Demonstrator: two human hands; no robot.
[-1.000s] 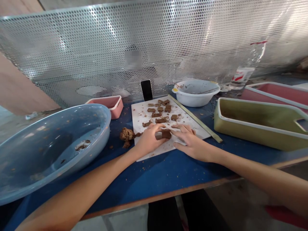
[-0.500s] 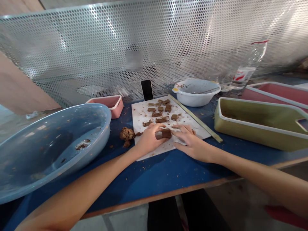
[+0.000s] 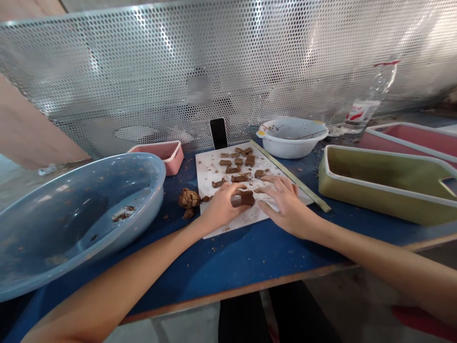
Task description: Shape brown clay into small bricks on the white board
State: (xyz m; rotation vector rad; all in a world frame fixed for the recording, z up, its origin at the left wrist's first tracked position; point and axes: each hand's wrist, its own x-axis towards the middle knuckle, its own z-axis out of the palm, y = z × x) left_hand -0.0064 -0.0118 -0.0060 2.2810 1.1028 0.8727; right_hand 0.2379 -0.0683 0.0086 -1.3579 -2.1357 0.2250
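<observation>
On a white board [image 3: 214,228] lies a brown clay block [image 3: 247,197]. My left hand [image 3: 225,204] grips it from the left, thumb on the near side and fingers on the far side. Just right of the block, my right hand [image 3: 283,202] hovers with its fingers spread and holds nothing. Several small shaped clay pieces [image 3: 238,178] are set out farther back on the board among crumbs. A rough clay lump [image 3: 188,198] sits by the board's left edge, next to my left hand.
A large blue basin [image 3: 143,209] stands at left, with a pink container [image 3: 173,159] behind it. A phone [image 3: 218,133] leans on the perforated metal screen [image 3: 143,71]. At right are a flat strip [image 3: 293,178], a white basin [image 3: 291,147], a green container [image 3: 371,190] and a plastic bottle [image 3: 360,112].
My right hand has drawn away from the clay block, slightly to the right, with its fingers spreading. My left hand stays on the block.
</observation>
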